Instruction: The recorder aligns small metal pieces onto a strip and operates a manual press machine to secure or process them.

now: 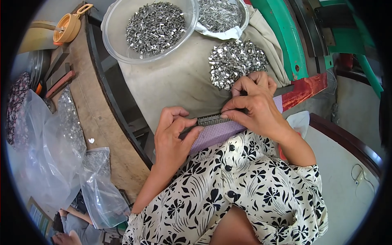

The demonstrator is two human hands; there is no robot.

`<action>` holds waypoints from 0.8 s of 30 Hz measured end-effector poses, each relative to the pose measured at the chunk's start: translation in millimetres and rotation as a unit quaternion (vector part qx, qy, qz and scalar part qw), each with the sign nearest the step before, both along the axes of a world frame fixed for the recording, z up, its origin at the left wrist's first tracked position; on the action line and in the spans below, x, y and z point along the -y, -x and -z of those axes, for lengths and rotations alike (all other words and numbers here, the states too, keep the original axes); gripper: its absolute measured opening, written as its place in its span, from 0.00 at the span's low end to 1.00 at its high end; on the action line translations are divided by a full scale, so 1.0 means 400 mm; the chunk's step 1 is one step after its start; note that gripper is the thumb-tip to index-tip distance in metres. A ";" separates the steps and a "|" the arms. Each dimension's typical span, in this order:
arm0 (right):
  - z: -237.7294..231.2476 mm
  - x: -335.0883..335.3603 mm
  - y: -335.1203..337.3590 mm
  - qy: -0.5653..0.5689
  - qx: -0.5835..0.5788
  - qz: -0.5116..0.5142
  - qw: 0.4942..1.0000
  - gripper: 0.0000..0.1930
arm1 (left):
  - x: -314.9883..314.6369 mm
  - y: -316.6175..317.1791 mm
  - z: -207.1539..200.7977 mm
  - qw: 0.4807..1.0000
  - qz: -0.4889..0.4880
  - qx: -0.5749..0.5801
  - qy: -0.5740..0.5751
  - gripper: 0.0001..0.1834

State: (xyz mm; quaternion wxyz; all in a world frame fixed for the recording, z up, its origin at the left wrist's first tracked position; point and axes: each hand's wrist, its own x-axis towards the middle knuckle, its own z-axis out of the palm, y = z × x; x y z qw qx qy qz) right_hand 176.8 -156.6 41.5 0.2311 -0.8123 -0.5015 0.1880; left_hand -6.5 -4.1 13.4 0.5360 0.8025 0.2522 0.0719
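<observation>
A narrow dark metal strip (210, 119) with a row of small upright metal pieces in it lies along a purple checked cloth (218, 134) in front of me. My left hand (167, 132) grips the strip's left end between thumb and index finger. Over the right part of the strip, my right hand (259, 107) is closed in a pinch at the row; whatever its fingertips hold is too small and hidden to name. Just beyond the right hand, a loose pile of small shiny metal pieces (234, 59) rests on a grey-beige cloth (163, 85).
A clear plastic tub (110, 38) of small metal pieces and a round bowl (246, 20) of thin metal pins stand at the far side. Green machine framing (281, 36) borders the right. Plastic bags (100, 196) and a wooden bench (92, 94) are at left; another person (81, 228) sits lower left.
</observation>
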 end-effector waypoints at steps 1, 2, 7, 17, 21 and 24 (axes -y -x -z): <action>-0.002 0.006 -0.003 0.003 0.001 0.004 1.000 0.07 | -0.001 0.000 -0.001 1.000 0.001 0.001 0.000 0.13; -0.003 0.011 -0.006 0.007 0.002 0.009 1.000 0.07 | -0.001 0.000 -0.002 1.000 0.001 0.003 -0.005 0.13; 0.000 0.015 -0.010 -0.002 0.009 0.007 1.000 0.07 | -0.002 0.003 0.001 1.000 0.001 0.003 -0.008 0.14; -0.005 0.025 -0.020 0.000 -0.004 0.010 1.000 0.07 | -0.002 -0.001 0.000 0.999 0.009 0.028 -0.045 0.12; -0.002 0.041 -0.028 -0.007 0.015 0.006 1.000 0.08 | -0.002 0.001 0.007 0.998 0.008 0.037 -0.042 0.13; -0.007 0.044 -0.034 -0.004 0.024 0.009 1.000 0.08 | -0.003 0.001 0.007 0.998 0.010 0.037 -0.040 0.13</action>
